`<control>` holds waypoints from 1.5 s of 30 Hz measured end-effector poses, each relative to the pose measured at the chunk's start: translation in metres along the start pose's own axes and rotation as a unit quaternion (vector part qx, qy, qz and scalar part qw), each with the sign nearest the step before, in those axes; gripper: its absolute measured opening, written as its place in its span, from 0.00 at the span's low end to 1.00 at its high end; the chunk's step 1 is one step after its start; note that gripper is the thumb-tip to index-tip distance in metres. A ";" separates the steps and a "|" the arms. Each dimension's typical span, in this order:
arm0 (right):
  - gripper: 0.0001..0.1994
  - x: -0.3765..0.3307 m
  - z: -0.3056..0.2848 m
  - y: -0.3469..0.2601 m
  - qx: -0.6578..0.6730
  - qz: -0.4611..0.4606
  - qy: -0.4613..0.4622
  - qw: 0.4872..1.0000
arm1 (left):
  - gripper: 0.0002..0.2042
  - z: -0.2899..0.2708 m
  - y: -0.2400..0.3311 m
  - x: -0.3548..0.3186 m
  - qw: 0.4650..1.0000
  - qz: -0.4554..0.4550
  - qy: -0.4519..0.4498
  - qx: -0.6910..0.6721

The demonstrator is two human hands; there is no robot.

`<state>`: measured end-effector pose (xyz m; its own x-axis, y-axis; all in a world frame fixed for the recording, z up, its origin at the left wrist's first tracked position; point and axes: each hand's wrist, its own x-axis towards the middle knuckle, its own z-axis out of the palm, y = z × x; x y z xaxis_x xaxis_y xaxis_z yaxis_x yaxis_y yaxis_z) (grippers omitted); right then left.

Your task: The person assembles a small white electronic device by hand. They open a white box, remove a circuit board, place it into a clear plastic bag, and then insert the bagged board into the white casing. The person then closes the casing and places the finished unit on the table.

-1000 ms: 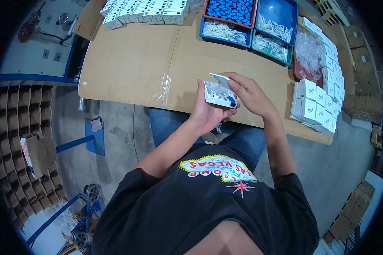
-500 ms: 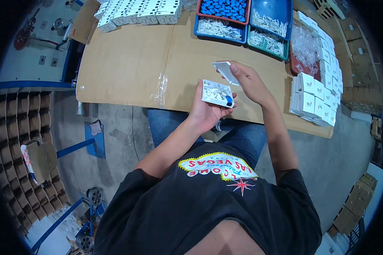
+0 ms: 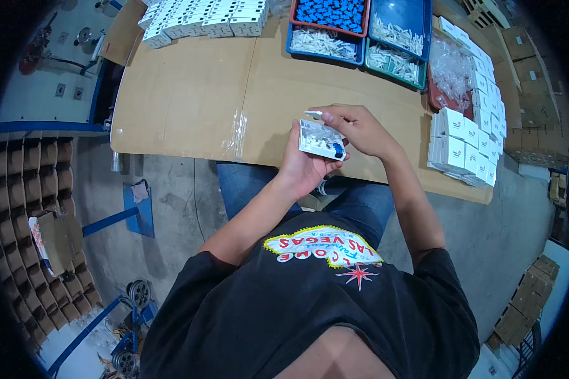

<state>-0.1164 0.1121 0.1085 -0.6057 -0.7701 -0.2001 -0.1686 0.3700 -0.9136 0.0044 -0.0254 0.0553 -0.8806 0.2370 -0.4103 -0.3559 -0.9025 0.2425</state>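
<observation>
My left hand [image 3: 295, 162] cradles a small white box [image 3: 321, 140] from below, just off the table's near edge. Inside the box lie white pieces, a crinkled clear wrapping and a blue piece at its right end. Close above the box, my right hand [image 3: 358, 129] pinches a flat white lid [image 3: 314, 114] between thumb and fingers. The lid is tilted nearly edge-on and sits at the box's far side. Some of the right fingers are hidden behind the hand.
Cardboard covers the table [image 3: 183, 101]. At the back are a red tray of blue pieces [image 3: 330, 14] and a blue tray of white pieces [image 3: 325, 45]. White boxes are stacked at far left [image 3: 203, 19] and right [image 3: 464, 142], beside clear plastic bags [image 3: 452, 69].
The right hand has come lower and nearer the box, turning the lid from a visible face to almost edge-on. My left hand stays nearly in place with the box.
</observation>
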 end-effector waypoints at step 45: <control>0.21 -0.017 0.035 0.073 -0.006 -0.003 0.024 1.000 | 0.30 -0.029 -0.031 0.023 0.995 -0.063 0.076 -0.026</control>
<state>-0.0910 0.1345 0.0327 -0.6408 -0.7470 -0.1771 -0.1819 0.3719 -0.9103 0.0038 -0.0024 0.0130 -0.7711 0.2966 -0.5634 -0.4409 -0.8871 0.1363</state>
